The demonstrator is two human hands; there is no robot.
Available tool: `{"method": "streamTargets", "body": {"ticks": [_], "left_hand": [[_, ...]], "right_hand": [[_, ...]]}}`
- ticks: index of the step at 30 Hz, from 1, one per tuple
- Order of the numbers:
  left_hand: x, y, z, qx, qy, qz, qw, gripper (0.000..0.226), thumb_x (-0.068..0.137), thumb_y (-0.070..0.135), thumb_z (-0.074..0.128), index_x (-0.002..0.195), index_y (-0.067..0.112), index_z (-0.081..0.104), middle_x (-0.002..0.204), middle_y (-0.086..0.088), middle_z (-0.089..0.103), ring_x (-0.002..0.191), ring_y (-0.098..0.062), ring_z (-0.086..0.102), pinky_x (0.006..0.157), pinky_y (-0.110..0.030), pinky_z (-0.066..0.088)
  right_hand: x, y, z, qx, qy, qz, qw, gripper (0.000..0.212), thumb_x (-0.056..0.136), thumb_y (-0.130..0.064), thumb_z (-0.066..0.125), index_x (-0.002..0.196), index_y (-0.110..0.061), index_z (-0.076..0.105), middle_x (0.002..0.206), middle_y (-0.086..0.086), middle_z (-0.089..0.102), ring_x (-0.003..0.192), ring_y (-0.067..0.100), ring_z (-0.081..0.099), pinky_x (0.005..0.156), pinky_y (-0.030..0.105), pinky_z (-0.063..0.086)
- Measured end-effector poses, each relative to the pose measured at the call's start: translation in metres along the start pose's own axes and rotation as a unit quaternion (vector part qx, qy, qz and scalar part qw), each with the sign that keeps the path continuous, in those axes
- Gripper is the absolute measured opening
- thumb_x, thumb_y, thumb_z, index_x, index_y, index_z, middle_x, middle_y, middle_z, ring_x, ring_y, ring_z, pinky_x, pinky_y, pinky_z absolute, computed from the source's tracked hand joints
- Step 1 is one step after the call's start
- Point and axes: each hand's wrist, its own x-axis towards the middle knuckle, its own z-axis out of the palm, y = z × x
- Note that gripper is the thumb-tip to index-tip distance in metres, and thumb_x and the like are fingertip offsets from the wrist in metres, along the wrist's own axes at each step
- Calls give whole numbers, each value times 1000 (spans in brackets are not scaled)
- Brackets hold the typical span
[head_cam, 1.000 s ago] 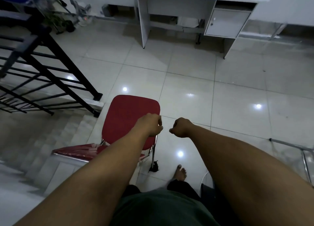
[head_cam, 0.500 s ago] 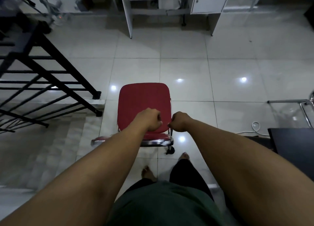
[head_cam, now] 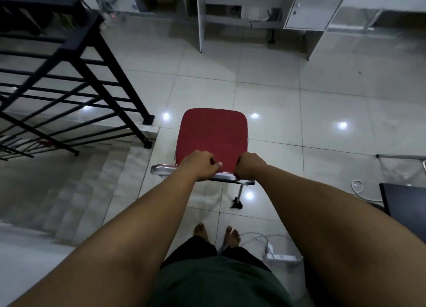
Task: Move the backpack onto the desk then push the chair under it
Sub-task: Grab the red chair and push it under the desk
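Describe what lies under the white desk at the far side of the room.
Under the white desk there is open knee space over pale floor tiles, a crossbar and a grey cupboard on its right. The desktop is cropped out, so no backpack can be confirmed.

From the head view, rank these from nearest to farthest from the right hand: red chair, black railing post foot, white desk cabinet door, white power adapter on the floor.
From the right hand:
1. Red chair: gripped, directly under it.
2. White power adapter: on the floor behind, near the feet.
3. Black railing post foot: left, by the stairs.
4. White desk cabinet door: far ahead, right.
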Motion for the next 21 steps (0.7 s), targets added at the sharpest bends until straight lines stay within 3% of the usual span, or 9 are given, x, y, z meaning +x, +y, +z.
{"method": "streamTargets", "body": {"ticks": [3,5,8,11,14,17,21], "left_hand": [[-11,-13,3,-4,-9,30,1000,47,92,68,39,74,30,59,80,3,63,76,-18,60,68,-34,49],[-14,-18,1,5,-36,58,998,52,86,78,36,79,32,59,85,4,65,76,-14,60,69,-34,50],[-18,-28,-11,35,-82,124,988,55,73,84,51,98,36,62,96,9,67,80,-8,60,71,-33,53],[-18,-38,-13,117,-73,154,978,58,75,60,71,125,35,56,109,10,63,92,-11,58,79,-36,53],[-17,-46,-9,137,-48,150,978,58,78,28,77,131,31,52,110,6,57,99,-17,56,77,-31,45],[-16,-48,-11,121,-36,155,980,55,77,18,75,127,30,56,110,6,59,96,-16,55,77,-31,47],[-20,-68,-14,175,12,122,977,57,75,24,75,128,31,59,114,5,65,99,-18,60,78,-31,48]], "right_hand": [[-3,-4,6,4,33,-7,999,28,78,-20,70,104,-10,65,90,8,65,81,24,62,67,31,50],[-5,-8,12,65,61,-18,996,21,87,-29,61,96,-11,66,90,9,67,82,26,63,69,33,51],[-10,-19,24,105,61,-51,991,34,95,-48,45,84,-20,62,81,4,63,77,24,60,64,30,42],[-15,-22,28,102,63,-70,990,51,93,-66,31,88,-25,60,86,2,63,84,24,60,76,38,49],[-22,-21,30,105,56,-85,989,74,78,-87,24,98,-26,61,96,-1,66,89,21,60,83,42,50],[-28,-17,29,74,48,-134,987,78,66,-94,38,102,-28,59,93,-6,65,84,16,61,74,36,51],[-26,-15,29,-43,35,-148,987,60,71,-65,69,112,-23,56,96,-3,62,84,18,59,73,33,51]]}}
